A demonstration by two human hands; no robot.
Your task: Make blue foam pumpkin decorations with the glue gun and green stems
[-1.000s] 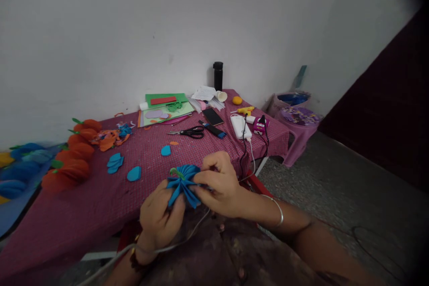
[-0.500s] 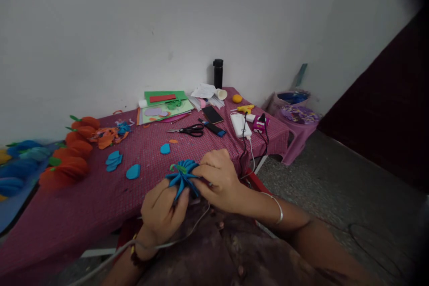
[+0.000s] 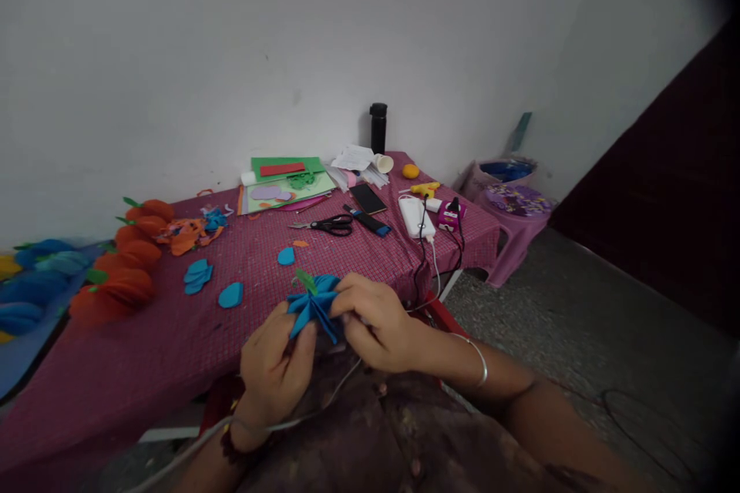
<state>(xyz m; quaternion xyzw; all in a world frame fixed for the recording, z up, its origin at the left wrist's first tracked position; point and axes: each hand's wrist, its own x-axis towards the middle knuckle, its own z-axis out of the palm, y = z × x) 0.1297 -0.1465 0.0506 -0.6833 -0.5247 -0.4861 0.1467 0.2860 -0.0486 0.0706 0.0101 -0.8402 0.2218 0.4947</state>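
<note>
A blue paper pumpkin (image 3: 314, 306) with fanned folds and a green stem is held between my hands, above the front edge of the table. My left hand (image 3: 276, 360) pinches its folds from the left, thumb in front. On the right side, the closed fingers of my right hand (image 3: 375, 317) grip other folds. Beyond them lie loose blue paper petals (image 3: 231, 295), with a single petal (image 3: 286, 256) nearer the pumpkin. Black-handled scissors (image 3: 332, 225) rest farther back, beside a blue-and-black cutter (image 3: 370, 222).
Orange paper pumpkins (image 3: 124, 289) and blue ones (image 3: 35, 289) line the left. Paper sheets (image 3: 289, 192), a phone (image 3: 368, 199), a black bottle (image 3: 378, 129), a white power bank (image 3: 415, 216) and a yellow glue gun (image 3: 426, 189) occupy the back and right. A pink stool (image 3: 514, 227) stands right, and a cable crosses my left wrist.
The pumpkin has tilted a little, so its green stem now points more upward. My right hand's grip has shifted slightly lower on the folds; both hands still hold it.
</note>
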